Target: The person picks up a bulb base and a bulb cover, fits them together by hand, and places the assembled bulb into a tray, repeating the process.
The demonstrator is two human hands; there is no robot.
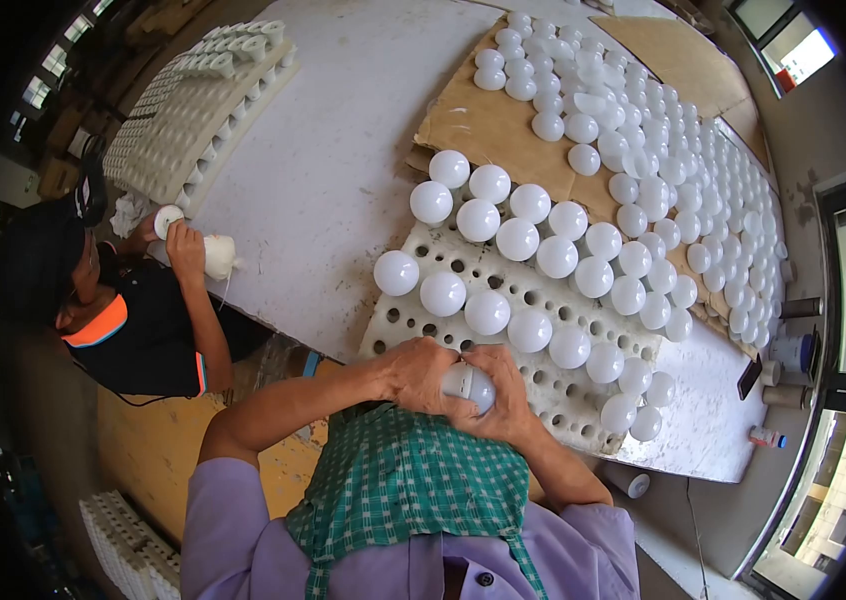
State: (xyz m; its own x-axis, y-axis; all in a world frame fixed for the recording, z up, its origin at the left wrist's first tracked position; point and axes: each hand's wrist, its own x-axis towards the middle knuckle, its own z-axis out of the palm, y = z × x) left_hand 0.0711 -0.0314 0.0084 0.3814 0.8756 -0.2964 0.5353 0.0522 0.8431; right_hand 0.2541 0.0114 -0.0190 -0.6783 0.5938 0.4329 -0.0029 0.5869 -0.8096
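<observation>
Close in front of my chest, at the table's near edge, both hands are closed round one white bulb (470,387). My left hand (416,375) wraps its left side, and my right hand (501,392) grips it from the right and below. The bulb's upper end is partly hidden by my fingers. Just beyond lies a pale foam tray (408,318) with rows of holes. Rows of round white bulbs (488,312) stand in it, with bare holes between the rows.
Many more bulbs (583,127) cover brown cardboard (483,125) at the back right. A co-worker (133,340) at the left holds a white round piece (168,220). Stacked trays (193,130) stand at the back left. A dark phone (749,378) lies at the right edge.
</observation>
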